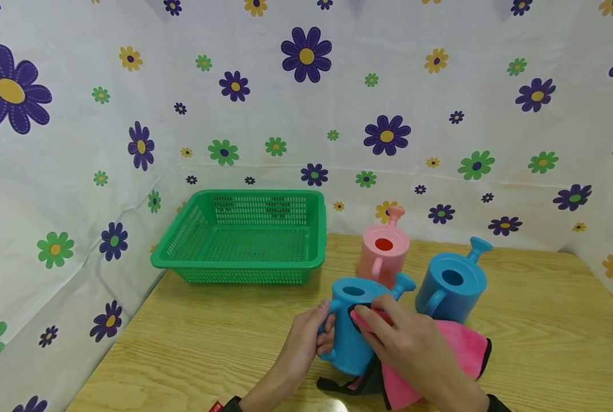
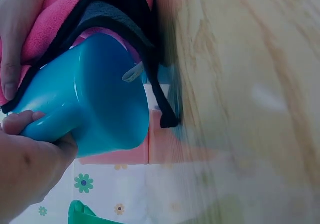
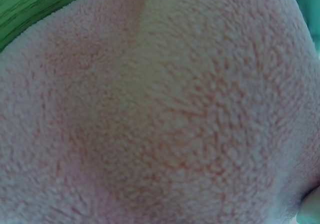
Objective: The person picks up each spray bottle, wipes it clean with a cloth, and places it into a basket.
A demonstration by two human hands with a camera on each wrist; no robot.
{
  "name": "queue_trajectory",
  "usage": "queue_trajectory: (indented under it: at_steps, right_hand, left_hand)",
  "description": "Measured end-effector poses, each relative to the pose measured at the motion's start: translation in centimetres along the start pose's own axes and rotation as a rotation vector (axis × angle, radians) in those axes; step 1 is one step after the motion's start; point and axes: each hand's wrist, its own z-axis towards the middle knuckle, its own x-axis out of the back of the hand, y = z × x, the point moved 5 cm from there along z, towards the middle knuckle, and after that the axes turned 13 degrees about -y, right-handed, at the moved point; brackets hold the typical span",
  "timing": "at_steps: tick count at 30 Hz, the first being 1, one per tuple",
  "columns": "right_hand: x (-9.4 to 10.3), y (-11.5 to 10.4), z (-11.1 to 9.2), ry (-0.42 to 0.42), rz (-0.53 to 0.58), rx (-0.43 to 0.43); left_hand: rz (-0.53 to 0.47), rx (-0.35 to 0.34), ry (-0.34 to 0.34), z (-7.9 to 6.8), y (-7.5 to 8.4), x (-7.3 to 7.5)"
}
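Observation:
My left hand (image 1: 306, 337) grips the handle of a blue watering can (image 1: 348, 342), which is lifted and tilted just above the table in the head view. With bent fingers, my right hand (image 1: 414, 340) holds a pink cloth (image 1: 458, 343) with black edging against the can's side. Part of the cloth hangs below the can and shows its dark grey back. In the left wrist view the can's smooth base (image 2: 117, 99) faces the camera, and a small white tag (image 2: 133, 73) sticks out by the cloth. Pink fabric (image 3: 165, 109) fills most of the right wrist view.
Behind the held can stands a pink watering can (image 1: 373, 252). A second blue watering can (image 1: 453, 292) is to its right, close to the cloth. A green plastic basket (image 1: 239, 274) sits at the back left of the wooden table (image 1: 208, 337), before a flowered backdrop.

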Motion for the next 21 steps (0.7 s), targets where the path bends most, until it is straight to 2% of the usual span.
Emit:
queue_trajectory:
  at_steps: [9, 12, 21]
  right_hand:
    - [-1.1, -1.1, -0.3, -0.057, 0.007, 0.101]
    - [-1.7, -1.5, -0.6, -0.115, 0.038, 0.118]
    - [-2.4, -2.3, -1.8, -0.228, 0.163, 0.200]
  left_hand:
    - [0.006, 0.005, 0.031, -0.2, 0.4, 0.5]
    - [-0.005, 0.019, 0.050, -0.3, 0.6, 0.8]
    - [-0.216, 0.015, 0.102, -0.4, 0.9, 1.5]
